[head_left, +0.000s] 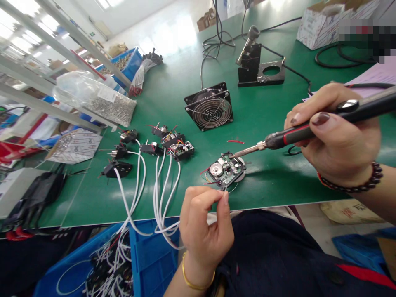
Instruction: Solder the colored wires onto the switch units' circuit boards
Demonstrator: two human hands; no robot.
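Hands busy at a circuit board (225,171)

From the head camera, the left hand (204,231) sits nearest the body, thumb and forefinger pinching a thin wire (225,190) that runs up to the circuit board, which lies on the green mat (266,181) just ahead of that pinch. The right hand (334,136) wraps a soldering iron (297,132) like a pen, its tip at the board's upper edge. Farther out from the hands stand a wire-guarded fan (210,107) and a soldering stand (258,62). Beside the left hand, white cables (163,198) trail down into a blue crate (151,260).
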